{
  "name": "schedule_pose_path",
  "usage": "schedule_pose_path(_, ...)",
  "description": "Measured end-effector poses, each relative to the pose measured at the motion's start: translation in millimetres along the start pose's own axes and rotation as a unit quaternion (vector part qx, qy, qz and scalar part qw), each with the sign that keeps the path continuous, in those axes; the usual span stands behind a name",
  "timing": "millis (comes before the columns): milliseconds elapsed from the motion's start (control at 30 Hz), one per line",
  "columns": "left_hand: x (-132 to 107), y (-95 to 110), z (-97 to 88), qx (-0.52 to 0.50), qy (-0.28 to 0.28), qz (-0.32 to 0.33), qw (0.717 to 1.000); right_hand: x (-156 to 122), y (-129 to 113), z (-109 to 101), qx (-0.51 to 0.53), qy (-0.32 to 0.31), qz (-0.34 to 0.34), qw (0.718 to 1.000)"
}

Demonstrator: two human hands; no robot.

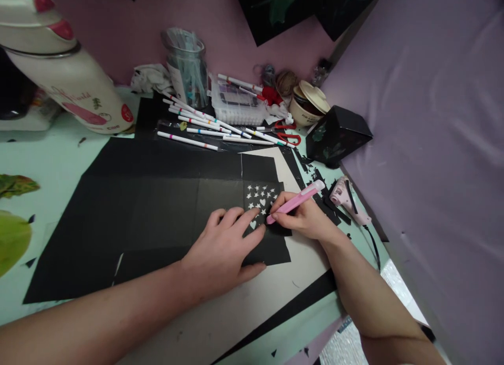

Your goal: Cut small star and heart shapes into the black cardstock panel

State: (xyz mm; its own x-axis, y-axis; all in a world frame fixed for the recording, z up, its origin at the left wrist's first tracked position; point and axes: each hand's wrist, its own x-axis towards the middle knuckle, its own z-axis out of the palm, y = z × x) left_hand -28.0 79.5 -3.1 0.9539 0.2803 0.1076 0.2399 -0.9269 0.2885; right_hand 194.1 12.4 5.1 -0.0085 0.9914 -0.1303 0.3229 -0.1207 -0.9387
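Observation:
A large sheet of black paper (149, 207) lies on the pale green table. Small star and heart shapes (260, 199) are cut out of its right panel. My left hand (224, 249) lies flat on the paper just left of the cut-outs, fingers spread, pressing it down. My right hand (303, 218) grips a pink craft knife (297, 201) like a pen, with its tip on the paper beside the heart shapes.
Several white marker pens (205, 126), red-handled scissors (287, 134), a glass jar (188, 65), a clear plastic box (236, 105) and a lidded bowl (309, 102) crowd the back. A black box (336, 134) and pink glue gun (346, 197) sit right. A white thermos (63, 76) stands left. Black scraps litter the table.

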Motion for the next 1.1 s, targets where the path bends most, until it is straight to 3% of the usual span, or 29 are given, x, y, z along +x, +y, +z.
schedule_pose_path(567, 2.7, -0.2, -0.1, 0.006, -0.005, 0.000, 1.000, 3.9, 4.1, 3.2, 0.009, 0.030, 0.000, 1.000)
schedule_pose_path(867, 1.9, 0.5, 1.3, 0.002, 0.005, -0.002, 1.000, 7.0, -7.4, -7.9, -0.017, -0.047, -0.016, 0.999)
schedule_pose_path(1100, 2.5, 0.2, 2.8, 0.006, 0.006, -0.002, 1.000, 14.3, -3.2, -3.6, -0.024, -0.035, -0.039, 0.998)
